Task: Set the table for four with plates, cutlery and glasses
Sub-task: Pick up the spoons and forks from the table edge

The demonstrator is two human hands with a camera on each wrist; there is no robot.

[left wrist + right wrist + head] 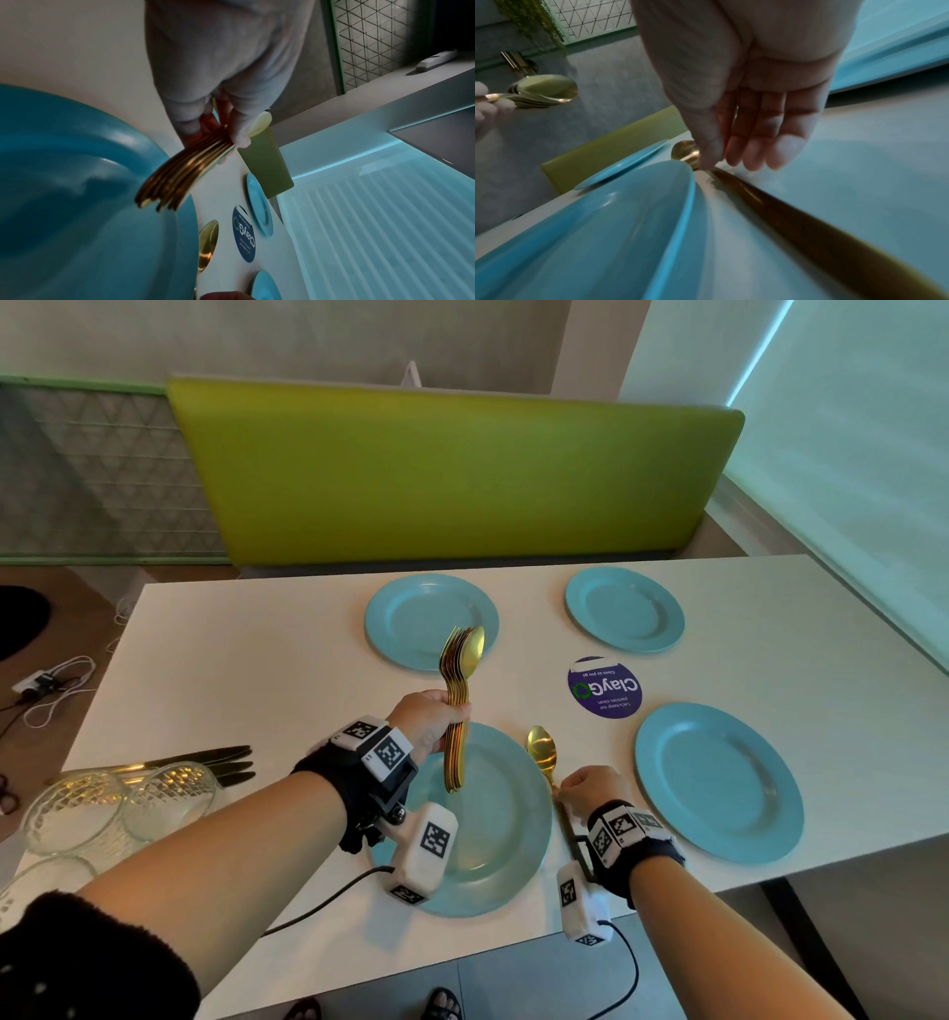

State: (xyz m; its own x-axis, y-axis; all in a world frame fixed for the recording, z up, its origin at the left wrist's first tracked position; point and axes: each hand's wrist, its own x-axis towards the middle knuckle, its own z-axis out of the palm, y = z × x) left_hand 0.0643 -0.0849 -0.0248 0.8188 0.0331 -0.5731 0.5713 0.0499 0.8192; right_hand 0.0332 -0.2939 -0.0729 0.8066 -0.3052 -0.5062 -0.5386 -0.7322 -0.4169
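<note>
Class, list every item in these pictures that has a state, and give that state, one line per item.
Four round blue plates: laid flat, bare.
Bundle of gold cutlery: gripped upright in left hand.
Single gold spoon: flat on white table, right of near plate; right hand fingers at its handle.
Clear patterned glasses: unplaced, far left.
Black-bladed knives: unplaced beside them.
</note>
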